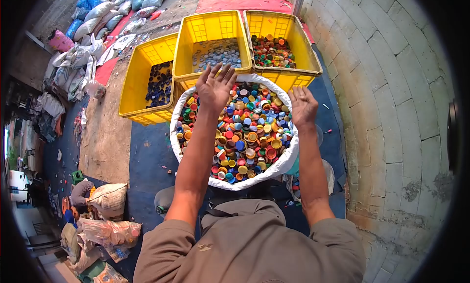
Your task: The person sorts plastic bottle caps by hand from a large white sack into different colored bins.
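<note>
A round white sack (290,158) with its rim rolled back stands in front of me, filled with mixed coloured bottle caps (245,136). My left hand (214,90) is raised over the sack's far left part, near the front wall of the middle yellow crate (211,73). Its fingers are spread and nothing shows in it. My right hand (303,108) is at the sack's right rim, just below the right yellow crate (293,78). Its fingers are curled in, and whatever they may hold is hidden.
Pale blue-grey caps (218,55) lie in the middle crate, red, green and orange caps (271,52) in the right one. Dark caps (159,85) lie in the left yellow crate (142,115). A block wall (387,112) runs along the right; stuffed sacks (107,200) are at left.
</note>
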Tool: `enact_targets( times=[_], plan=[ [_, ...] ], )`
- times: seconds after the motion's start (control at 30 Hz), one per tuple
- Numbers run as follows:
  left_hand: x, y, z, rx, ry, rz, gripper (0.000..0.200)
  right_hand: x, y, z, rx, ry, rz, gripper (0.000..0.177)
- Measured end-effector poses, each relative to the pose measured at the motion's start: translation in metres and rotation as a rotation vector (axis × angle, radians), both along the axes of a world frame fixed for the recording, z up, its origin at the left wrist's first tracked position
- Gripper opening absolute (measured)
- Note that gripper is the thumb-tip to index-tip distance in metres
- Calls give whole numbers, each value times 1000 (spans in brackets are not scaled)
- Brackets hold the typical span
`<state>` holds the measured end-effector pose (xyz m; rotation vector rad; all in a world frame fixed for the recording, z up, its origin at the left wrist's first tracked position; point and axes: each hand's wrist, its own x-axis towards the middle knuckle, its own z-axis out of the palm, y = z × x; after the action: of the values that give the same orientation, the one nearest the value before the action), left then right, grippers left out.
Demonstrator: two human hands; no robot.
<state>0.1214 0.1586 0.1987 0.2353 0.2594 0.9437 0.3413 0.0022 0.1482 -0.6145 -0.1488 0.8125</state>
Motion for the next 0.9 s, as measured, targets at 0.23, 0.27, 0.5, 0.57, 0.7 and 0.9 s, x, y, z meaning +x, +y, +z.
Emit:
enact_targets(
  times=[0.23,0.27,0.5,0.57,0.7,0.9],
  plan=[
    [-143,-93,-151,-10,799,166,28,-135,-104,-124,-705,-611,156,40],
    [-155,-111,-152,-72,853,170,26,-154,-113,-122,-789,-761,198,39],
    [-202,-196,-183,-43,1237,113,23,-228,-123,-130,-743,-1327,454,25],
    [-206,-206,-189,-11,1235,111,23,-235,-114,-141,-754,-1366,426,24],
    [-208,-217,-197,60,1288,93,21,-246,-90,-144,-723,-1450,272,35],
    [-211,-220,-206,130,1306,62,18,-257,-57,-132,-817,-1568,163,71]
  ],
)
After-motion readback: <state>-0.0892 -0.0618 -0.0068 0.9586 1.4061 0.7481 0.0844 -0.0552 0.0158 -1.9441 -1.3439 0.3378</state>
